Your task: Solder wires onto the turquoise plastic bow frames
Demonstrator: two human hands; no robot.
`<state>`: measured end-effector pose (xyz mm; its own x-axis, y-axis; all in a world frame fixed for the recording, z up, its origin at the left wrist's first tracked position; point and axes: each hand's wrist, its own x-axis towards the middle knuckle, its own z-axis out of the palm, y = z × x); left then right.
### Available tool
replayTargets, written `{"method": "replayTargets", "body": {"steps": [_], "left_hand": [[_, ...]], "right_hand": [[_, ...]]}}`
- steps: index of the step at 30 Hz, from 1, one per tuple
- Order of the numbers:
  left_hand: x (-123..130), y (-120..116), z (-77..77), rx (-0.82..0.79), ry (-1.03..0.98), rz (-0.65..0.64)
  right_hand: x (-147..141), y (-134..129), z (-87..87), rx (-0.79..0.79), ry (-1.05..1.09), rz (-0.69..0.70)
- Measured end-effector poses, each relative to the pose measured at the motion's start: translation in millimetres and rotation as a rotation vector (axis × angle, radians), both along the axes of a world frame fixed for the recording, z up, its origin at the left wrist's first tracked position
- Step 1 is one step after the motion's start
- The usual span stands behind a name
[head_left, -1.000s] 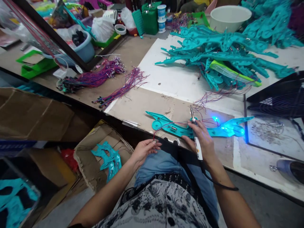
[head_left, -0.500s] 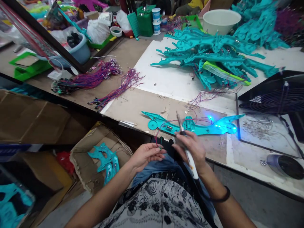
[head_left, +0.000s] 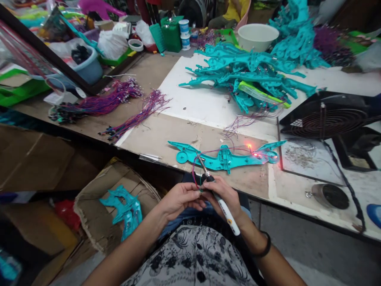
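My left hand (head_left: 180, 199) is closed in a pinch on the end of thin wires (head_left: 193, 169), with a small green piece at the fingertips. In my right hand (head_left: 226, 194) is a soldering iron (head_left: 226, 216) with a white handle; its metal tip points up and away, over the table's front edge. The right fingertips come close to the left ones, and whether they touch the wires I cannot tell. Just beyond lies a turquoise plastic part (head_left: 208, 162), flat on the table, with wires running along it. A red light (head_left: 249, 147) glows at its right end.
Turquoise parts (head_left: 253, 73) are heaped at the back. Bundles of wires (head_left: 139, 115) lie to the left. A black fan (head_left: 336, 121) and round tin (head_left: 330, 196) stand right. Below the table edge, a cardboard box (head_left: 86, 214) holds turquoise parts. A person in yellow (head_left: 236, 14) sits behind.
My right hand has moved left with the soldering iron, up to my left hand. The light on the turquoise part has turned from blue to red. The view has shifted slightly.
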<state>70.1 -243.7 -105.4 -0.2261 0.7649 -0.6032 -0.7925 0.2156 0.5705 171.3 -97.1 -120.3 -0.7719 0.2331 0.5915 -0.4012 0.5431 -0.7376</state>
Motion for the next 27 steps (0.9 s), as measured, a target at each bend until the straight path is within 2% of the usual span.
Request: {"method": "replayTargets", "body": {"steps": [6, 13, 15, 17, 19, 23, 25, 27], "left_hand": [[1.8, 4.5, 0.7, 0.000, 0.062, -0.008], [6.3, 8.9, 1.3, -0.089, 0.219, 0.021], [0.1, 7.3, -1.9, -0.118, 0.318, -0.015], [-12.6, 2.0, -4.2, -0.191, 0.516, -0.096], [-30.2, -7.1, -3.2, -0.304, 0.827, -0.185], [-62.7, -21.4, 10.6, -0.547, 1.452, -0.248], [-70.2, -15.2, 19.3, -0.549, 1.696, -0.225], [-72.8, 3.2, 24.7, -0.445, 1.897, -0.246]], "right_hand": [[1.9, 0.3, 0.5, -0.040, 0.032, -0.020], [1.8, -1.9, -2.8, 0.010, 0.049, -0.074], [2.9, 4.2, -4.8, 0.070, 0.045, -0.118], [5.5, 19.2, -6.7, 0.172, 0.048, -0.221], [9.6, 42.8, -9.1, 0.292, 0.039, -0.371], [18.9, 93.5, -17.7, 0.465, -0.073, -0.631], [22.1, 108.3, -23.0, 0.484, -0.125, -0.668], [23.3, 113.9, -27.1, 0.482, -0.140, -0.675]]}}
